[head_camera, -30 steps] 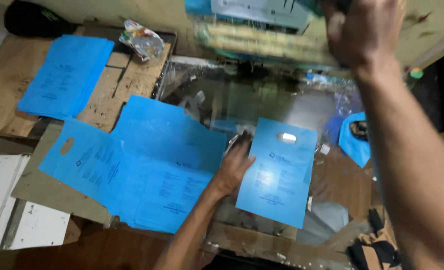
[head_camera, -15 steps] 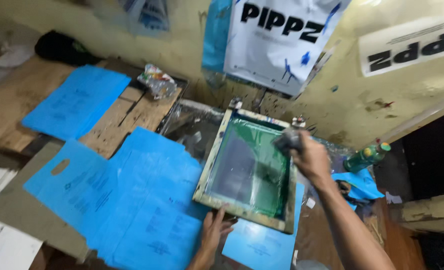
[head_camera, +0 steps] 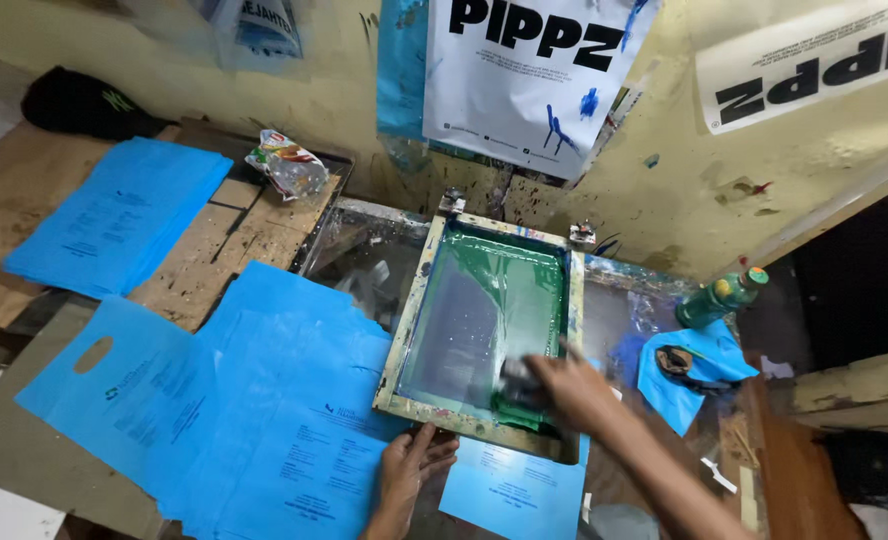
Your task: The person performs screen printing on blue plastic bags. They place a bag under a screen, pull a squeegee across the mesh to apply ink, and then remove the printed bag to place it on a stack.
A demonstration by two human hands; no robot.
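Observation:
A wooden screen-printing frame (head_camera: 405, 338) with green mesh lies flat on a glass-topped table, hinged at its far end by the wall. Under its near edge a blue plastic bag (head_camera: 512, 492) sticks out towards me. My right hand (head_camera: 567, 388) is closed around a dark squeegee (head_camera: 517, 377) that stands on the mesh at the near end, in green ink. My left hand (head_camera: 407, 478) lies flat on the table at the frame's near left corner, with its fingertips against the wooden edge and nothing in its grasp.
Several printed blue bags (head_camera: 264, 410) are spread to the left, and a stack of blue bags (head_camera: 114, 225) lies further back on wooden boards. A snack packet (head_camera: 284, 165) sits by the wall. A green bottle (head_camera: 719, 295) and a blue cloth (head_camera: 694, 372) are on the right.
The frame, raised a second ago, has come down flat over the blue bag. My right hand has moved from the frame's far corner to the near end of the mesh, holding the squeegee.

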